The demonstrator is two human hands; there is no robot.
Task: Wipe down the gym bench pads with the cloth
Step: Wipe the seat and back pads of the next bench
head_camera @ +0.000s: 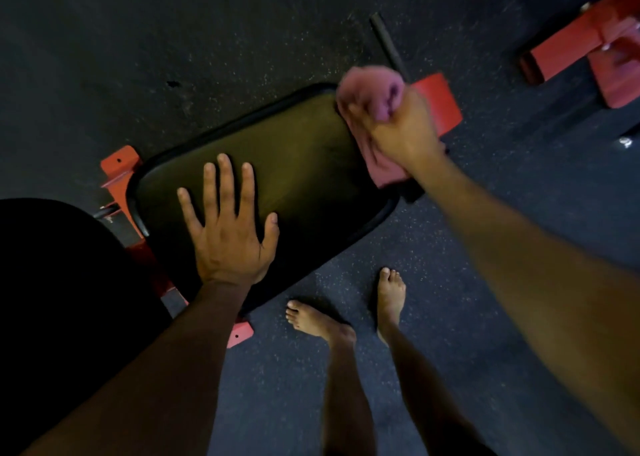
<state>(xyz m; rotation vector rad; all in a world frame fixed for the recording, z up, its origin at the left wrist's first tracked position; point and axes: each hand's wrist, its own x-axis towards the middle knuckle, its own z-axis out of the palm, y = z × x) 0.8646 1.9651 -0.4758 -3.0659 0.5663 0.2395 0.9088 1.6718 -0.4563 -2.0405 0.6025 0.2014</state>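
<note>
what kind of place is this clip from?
Most likely a gym. A black padded bench pad sits on a red steel frame, the floor is dark speckled rubber, and more red equipment stands at the upper right.

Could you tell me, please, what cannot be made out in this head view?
- Right hand and pink cloth: motion-blurred, so the fingers' grip detail is lost.
- Bench pad far end: covered by the cloth.
- Second pad: too dark, cut by the left edge.
- Red frame: cut by the right edge.

Gym: padded bench (pixel 294 178), rubber floor (pixel 173 40)
</note>
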